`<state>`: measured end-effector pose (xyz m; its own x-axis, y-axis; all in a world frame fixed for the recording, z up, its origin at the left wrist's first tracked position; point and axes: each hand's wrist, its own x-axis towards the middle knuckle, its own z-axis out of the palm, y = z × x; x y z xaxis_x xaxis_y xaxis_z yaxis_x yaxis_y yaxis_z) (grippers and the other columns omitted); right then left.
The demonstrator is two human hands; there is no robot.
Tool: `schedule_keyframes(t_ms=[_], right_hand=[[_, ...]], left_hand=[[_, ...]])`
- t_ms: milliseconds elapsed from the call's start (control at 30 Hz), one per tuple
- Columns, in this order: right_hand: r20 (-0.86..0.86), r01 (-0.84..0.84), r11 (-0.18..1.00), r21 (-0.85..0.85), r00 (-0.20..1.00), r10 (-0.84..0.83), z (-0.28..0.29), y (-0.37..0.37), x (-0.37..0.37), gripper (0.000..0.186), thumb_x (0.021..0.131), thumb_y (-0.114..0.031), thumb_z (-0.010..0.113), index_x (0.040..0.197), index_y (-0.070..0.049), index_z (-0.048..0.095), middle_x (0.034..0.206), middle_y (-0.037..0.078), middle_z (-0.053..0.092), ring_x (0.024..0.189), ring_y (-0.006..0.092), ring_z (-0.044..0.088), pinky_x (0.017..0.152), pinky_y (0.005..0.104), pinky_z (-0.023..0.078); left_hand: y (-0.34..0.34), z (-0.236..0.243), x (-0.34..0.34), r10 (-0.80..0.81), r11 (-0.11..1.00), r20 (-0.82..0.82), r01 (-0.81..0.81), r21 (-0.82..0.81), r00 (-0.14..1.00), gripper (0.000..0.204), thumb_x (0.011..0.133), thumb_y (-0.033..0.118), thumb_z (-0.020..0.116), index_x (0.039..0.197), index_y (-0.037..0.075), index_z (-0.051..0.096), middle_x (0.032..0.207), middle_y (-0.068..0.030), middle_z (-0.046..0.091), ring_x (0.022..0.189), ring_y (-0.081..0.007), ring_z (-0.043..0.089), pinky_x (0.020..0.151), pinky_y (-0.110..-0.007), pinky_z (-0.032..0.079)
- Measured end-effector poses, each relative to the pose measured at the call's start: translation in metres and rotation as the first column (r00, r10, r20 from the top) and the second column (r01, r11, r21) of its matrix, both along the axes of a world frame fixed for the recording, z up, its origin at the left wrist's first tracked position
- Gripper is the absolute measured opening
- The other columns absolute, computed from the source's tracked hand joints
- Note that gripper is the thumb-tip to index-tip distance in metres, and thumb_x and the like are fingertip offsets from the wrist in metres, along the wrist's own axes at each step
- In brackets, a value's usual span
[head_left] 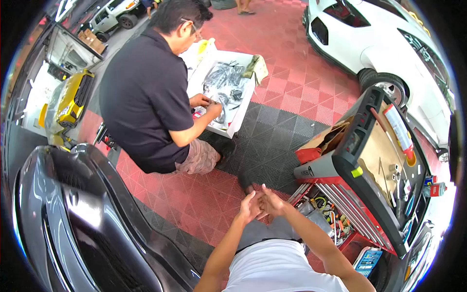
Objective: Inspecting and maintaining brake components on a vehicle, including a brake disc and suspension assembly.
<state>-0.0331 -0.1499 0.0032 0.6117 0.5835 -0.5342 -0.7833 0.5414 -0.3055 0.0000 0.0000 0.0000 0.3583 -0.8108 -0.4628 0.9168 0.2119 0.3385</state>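
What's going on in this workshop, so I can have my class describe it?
The person's left hand and right hand are close together before the waist, loosely open, with no tool showing in them; whether they touch is hard to tell. A co-worker in a dark shirt has both hands over a white tray of plastic-wrapped things. On the right stands a tool chest with an open drawer of tools; a glossy black car part is on the left.

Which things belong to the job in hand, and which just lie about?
Seemingly in the job:
White rectangular tray
Dark plastic-wrapped parts, at the co-worker's hands
Bare left hand, bare right hand: nothing visibly held

Apparently lying about:
White-and-red cylindrical tube
Blue rectangular case
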Motion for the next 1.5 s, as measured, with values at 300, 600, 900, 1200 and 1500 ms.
schedule_keyframes(t_ms=[300, 600, 900, 1200, 1500], right_hand=[[-0.014, 0.118, 0.992, 0.038, 0.993, -0.118, 0.012, -0.029, 0.127, 0.09, 0.079, -0.075, 0.022, 0.141, -0.011, 0.017, 0.14, 0.022, 0.027, 0.126, 0.0422, 0.029, 0.091, 0.0665, 0.03], [0.028, 0.406, 0.835, -0.372, 0.904, -0.427, 0.036, -0.101, 0.175, 0.089, 0.079, -0.075, 0.025, 0.14, -0.009, 0.022, 0.131, 0.022, 0.038, 0.111, 0.0408, 0.047, 0.078, 0.0547, 0.046], [0.162, 0.53, 0.515, -0.674, 0.786, -0.597, 0.006, -0.237, 0.226, 0.06, 0.087, -0.047, 0.05, 0.123, 0.001, 0.044, 0.109, 0.015, 0.058, 0.081, 0.0213, 0.061, 0.067, 0.0315, 0.05], [0.161, 0.607, 0.383, -0.696, 0.652, -0.741, -0.005, -0.371, 0.302, 0.043, 0.086, -0.032, 0.058, 0.113, 0.001, 0.051, 0.095, 0.012, 0.063, 0.072, 0.0178, 0.061, 0.06, 0.0265, 0.048], [-0.118, 0.202, 0.387, -0.9, 0.74, -0.662, -0.08, -0.459, 0.302, 0.039, 0.084, -0.035, 0.06, 0.102, -0.001, 0.054, 0.087, 0.01, 0.063, 0.063, 0.017, 0.06, 0.052, 0.0277, 0.048]], left_hand=[[-0.03, 0.0, 0.153, -0.195, 0.973, 0.08, 0.183, 0.138, 0.978, 0.054, 0.085, 0.035, 0.05, 0.129, 0.006, 0.04, 0.12, -0.0121, 0.05, 0.103, -0.0261, 0.055, 0.08, -0.04, 0.049], [-0.129, 0.022, 0.26, -0.452, 0.891, 0.223, 0.422, 0.17, 0.864, 0.054, 0.082, 0.034, 0.053, 0.128, 0.006, 0.044, 0.121, -0.0145, 0.051, 0.104, -0.0285, 0.055, 0.084, -0.043, 0.046], [-0.241, -0.014, 0.375, -0.498, 0.815, 0.31, 0.316, 0.486, 0.81, 0.038, 0.087, 0.029, 0.053, 0.117, 0.005, 0.054, 0.103, -0.0082, 0.062, 0.083, -0.0169, 0.06, 0.074, -0.03, 0.048], [-0.273, -0.081, 0.499, -0.266, 0.685, 0.536, -0.234, 0.69, 0.801, 0.021, 0.082, 0.021, 0.059, 0.091, 0.002, 0.061, 0.077, -0.005, 0.063, 0.063, -0.0118, 0.059, 0.056, -0.024, 0.046], [-0.217, -0.21, 0.613, -0.368, 0.072, 0.589, -0.61, 0.789, 0.719, 0.017, 0.074, 0.016, 0.061, 0.086, 0.004, 0.065, 0.076, -0.0115, 0.066, 0.071, -0.0265, 0.064, 0.067, -0.036, 0.05]])
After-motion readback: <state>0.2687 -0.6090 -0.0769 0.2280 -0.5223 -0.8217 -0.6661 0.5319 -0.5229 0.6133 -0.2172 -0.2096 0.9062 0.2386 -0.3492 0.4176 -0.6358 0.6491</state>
